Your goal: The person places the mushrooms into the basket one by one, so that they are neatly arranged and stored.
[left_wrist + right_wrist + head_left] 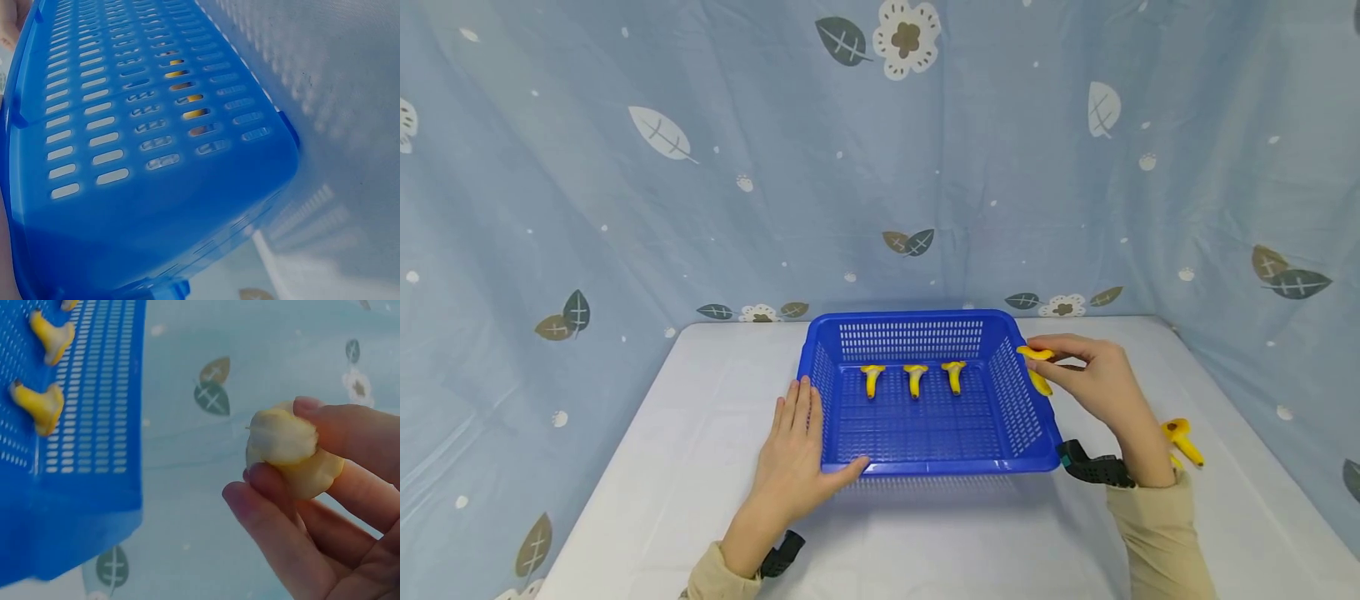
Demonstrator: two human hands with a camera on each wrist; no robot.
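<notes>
A blue plastic basket [925, 468] stands on the white table. In it, three small yellow mushrooms [914, 383] lie in a row near the back wall, pale flared ends toward that wall. With fingers straight, my left hand [793, 467] rests on the basket's left rim, thumb along the front rim. My right hand [1093, 375] pinches another yellow mushroom [284, 440] between thumb and fingers, just over the right rim. Its pale flared end shows in the right wrist view. The basket's slotted side wall [137, 206] fills much of the left wrist view.
More yellow mushrooms [1183, 442] lie on the white table [700, 400] to the right, partly hidden behind my right wrist. A blue patterned cloth [850, 167] hangs behind and around the table.
</notes>
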